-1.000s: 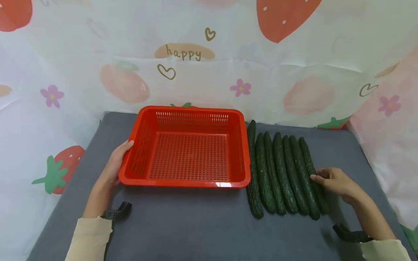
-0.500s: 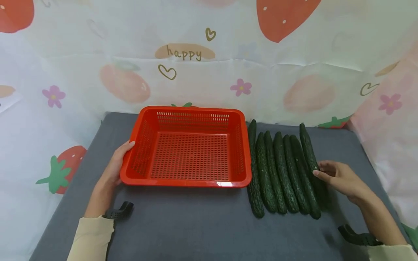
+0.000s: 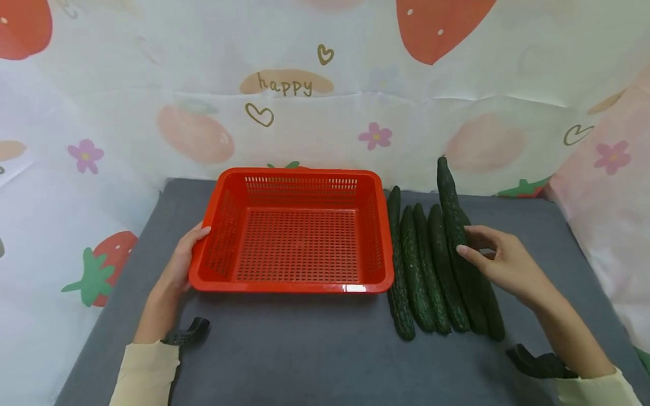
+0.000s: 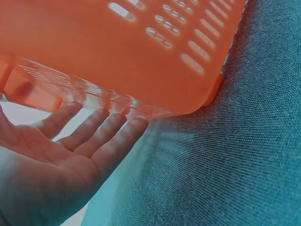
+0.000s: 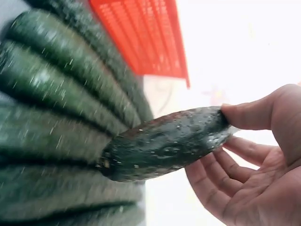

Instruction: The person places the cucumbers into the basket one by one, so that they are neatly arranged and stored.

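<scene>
My right hand (image 3: 503, 262) pinches a long dark green cucumber (image 3: 451, 203) between thumb and fingers. In the head view its far end is raised above the row of several cucumbers (image 3: 417, 276) lying side by side. The right wrist view shows the held cucumber (image 5: 164, 143) close up, thumb on one side and fingers on the other. At the left side of a red plastic basket (image 3: 291, 287), my left hand (image 3: 179, 262) holds the rim, its thumb over the edge. In the left wrist view the fingers (image 4: 120, 141) lie against the basket's outer wall (image 4: 94, 70).
A grey cloth (image 3: 294, 349) covers the table, with the basket at its middle rear. The cucumber row starts right beside the basket's right wall. Behind stands a white printed curtain (image 3: 304, 135), which also runs down both sides.
My right hand has lifted the rightmost cucumber from the row and carried it up and left, over the other cucumbers. The left hand stays at the basket's rim.
</scene>
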